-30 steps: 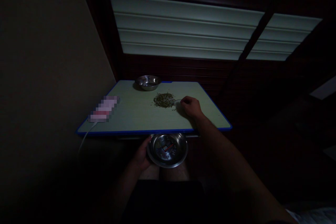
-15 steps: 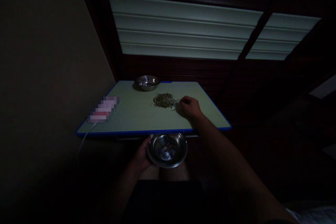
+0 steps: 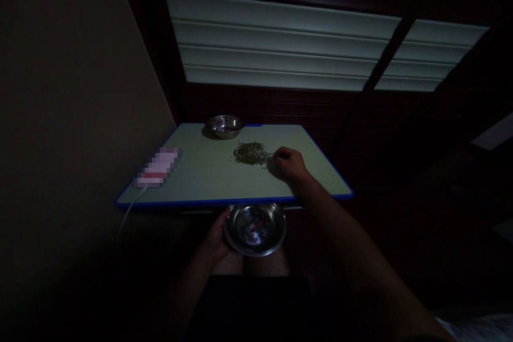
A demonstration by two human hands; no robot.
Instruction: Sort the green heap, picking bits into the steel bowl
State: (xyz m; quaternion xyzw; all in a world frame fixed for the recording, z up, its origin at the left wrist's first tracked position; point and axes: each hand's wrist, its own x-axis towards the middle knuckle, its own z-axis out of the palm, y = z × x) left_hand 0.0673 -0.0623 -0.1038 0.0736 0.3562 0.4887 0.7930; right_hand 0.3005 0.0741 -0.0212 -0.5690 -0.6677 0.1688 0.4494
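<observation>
My left hand (image 3: 218, 238) grips the left rim of a shiny metal bowl (image 3: 276, 238), held over my lap just below the table's front edge. A label with red on it shows at the bowl's bottom. Above the table, my right hand (image 3: 289, 162) is closed on the thin handle of a spoon (image 3: 270, 155). The spoon's head lies at the right edge of a heap of small greenish-brown grains (image 3: 249, 153), which look like beans or seeds. A few grains are scattered round the heap.
The pale table (image 3: 208, 179) has a blue edge. A second metal bowl (image 3: 225, 127) stands at its back left. At the left lies a blurred-out pink phone-like thing (image 3: 158, 166) with a white cable (image 3: 127, 219). Dark wooden doors with pale slats (image 3: 280, 45) rise behind.
Hardly anything differs. The spoon's head has shifted very slightly at the heap's right edge; my left hand and its bowl stay in place.
</observation>
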